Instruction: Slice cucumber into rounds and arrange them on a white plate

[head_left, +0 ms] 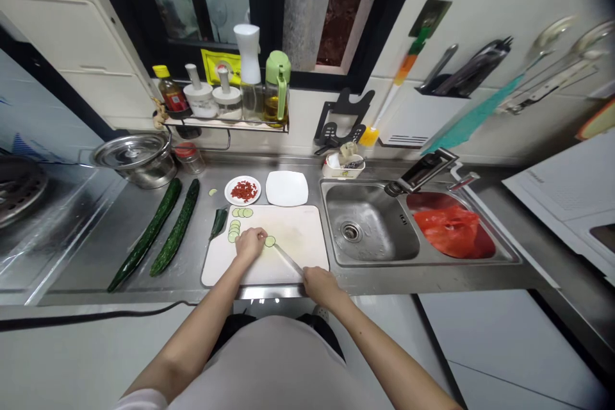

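Edges first. The cutting board (pixel 307 262) lay close behind the front lip of the steel counter (pixel 185 277), its right side close beside the sink (pixel 379 240). Two plates stood just behind its far edge: one round plate (pixel 227 191) with red pieces (pixel 244 190), one square plate (pixel 287 188). A strip of counter left room between the board and the cucumbers on the left; bare board stretched behind the knife (pixel 289 261).

Right hand (pixel 319 285): fingers clamped on the knife handle, at the near right of the board. Left hand (pixel 250 245): over the board, fingertips gathered near a single slice (pixel 270 241) at the knife's tip; could not tell whether they pinched anything.

Count: whole cucumbers, two (pixel 148 237) (pixel 179 230); dark cut piece (pixel 219 221), one, at the board's left edge; slices in the back row (pixel 241 212), three; side stack (pixel 234 231), overlapped, number unsure. Sink basins, two, a red bag (pixel 446 230) in the right. Containers on the shelf (pixel 230 123), five.
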A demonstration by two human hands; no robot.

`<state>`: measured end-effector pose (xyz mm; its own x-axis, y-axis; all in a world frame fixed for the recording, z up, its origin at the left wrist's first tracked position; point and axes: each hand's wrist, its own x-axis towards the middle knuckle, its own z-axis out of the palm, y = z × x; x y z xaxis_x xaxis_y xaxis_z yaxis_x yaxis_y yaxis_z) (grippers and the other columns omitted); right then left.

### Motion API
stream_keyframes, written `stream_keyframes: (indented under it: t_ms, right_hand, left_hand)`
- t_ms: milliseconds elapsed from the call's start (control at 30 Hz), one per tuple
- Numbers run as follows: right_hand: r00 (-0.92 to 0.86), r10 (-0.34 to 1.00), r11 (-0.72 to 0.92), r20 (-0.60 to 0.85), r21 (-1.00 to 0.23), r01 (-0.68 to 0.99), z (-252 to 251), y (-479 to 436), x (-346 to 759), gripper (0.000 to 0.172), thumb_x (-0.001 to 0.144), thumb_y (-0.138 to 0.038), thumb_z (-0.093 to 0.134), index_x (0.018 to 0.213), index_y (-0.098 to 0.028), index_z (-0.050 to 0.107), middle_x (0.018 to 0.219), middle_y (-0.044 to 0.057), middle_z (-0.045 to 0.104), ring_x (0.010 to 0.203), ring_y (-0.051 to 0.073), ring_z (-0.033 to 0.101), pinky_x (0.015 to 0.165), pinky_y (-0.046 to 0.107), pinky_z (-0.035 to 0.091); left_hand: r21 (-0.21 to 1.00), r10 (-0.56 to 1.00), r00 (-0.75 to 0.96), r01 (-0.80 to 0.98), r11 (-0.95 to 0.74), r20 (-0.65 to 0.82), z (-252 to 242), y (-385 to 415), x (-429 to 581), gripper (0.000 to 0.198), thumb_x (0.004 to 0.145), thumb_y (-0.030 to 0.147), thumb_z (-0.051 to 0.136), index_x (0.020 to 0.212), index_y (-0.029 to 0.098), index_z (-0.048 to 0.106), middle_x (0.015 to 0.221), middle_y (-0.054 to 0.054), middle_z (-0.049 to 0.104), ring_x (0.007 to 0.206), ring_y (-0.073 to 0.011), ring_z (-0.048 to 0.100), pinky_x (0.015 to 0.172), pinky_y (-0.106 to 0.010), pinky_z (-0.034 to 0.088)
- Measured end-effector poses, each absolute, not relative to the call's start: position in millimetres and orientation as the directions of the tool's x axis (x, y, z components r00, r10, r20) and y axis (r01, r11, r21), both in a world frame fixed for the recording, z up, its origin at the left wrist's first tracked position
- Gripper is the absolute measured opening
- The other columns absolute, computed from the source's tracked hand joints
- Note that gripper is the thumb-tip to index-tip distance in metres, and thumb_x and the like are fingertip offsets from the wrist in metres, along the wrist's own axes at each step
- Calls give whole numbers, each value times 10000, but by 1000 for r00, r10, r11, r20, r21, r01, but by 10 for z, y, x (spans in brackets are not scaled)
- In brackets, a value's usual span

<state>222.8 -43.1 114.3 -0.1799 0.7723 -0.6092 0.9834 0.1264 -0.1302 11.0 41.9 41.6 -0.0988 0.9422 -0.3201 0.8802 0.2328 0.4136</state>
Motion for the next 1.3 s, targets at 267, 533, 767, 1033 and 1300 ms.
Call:
stream_keyframes:
  t_ms: [267,533,767,1033,1300]
  right_hand:
    - [-206,787,146,-582,-149,978,1112,-320,2108,307,864,-148,424,1079,-132,643,1033,176,683,1001,255,644,780,328,471]
    - [-208,784,140,-585,-160,977,1099,-221,2008,328,864,-143,400,1082,-114,643,1029,196,681,996,280,646,775,356,480]
    - [-205,784,141,-586,-154,978,1102,-274,2072,312,877,-167,407,1074,-130,646,1034,185,683,990,263,648,761,335,476]
    - [-201,783,127,-588,-166,978,1109,-414,2229,301,883,-181,404,1053,-133,648,1027,173,684,981,261,646,770,335,461]
    - [-186,794,104,-579,-173,979,1120,-436,2265,325,904,-219,369,1036,-147,657,1042,159,683,991,248,638,774,317,443]
  left_hand:
    - [418,946,-100,879,229,-308,430,401,113,244,803,266,503,921,306,712,1032,-14,696,988,-215,596,852,-330,383]
    - [422,944,-85,879,222,-319,447,405,103,246,810,265,492,927,297,706,1012,-26,692,987,-225,594,864,-356,380]
    - [383,947,-54,906,180,-317,450,374,132,235,781,327,553,981,281,667,1048,-46,654,999,-236,574,876,-370,382]
    - [389,944,-58,901,189,-325,425,402,202,166,776,231,551,923,252,625,1020,-35,662,969,-210,589,815,-311,394]
    - [441,933,-80,865,240,-352,459,398,226,203,771,204,545,949,271,619,924,9,703,931,-195,619,833,-323,375]
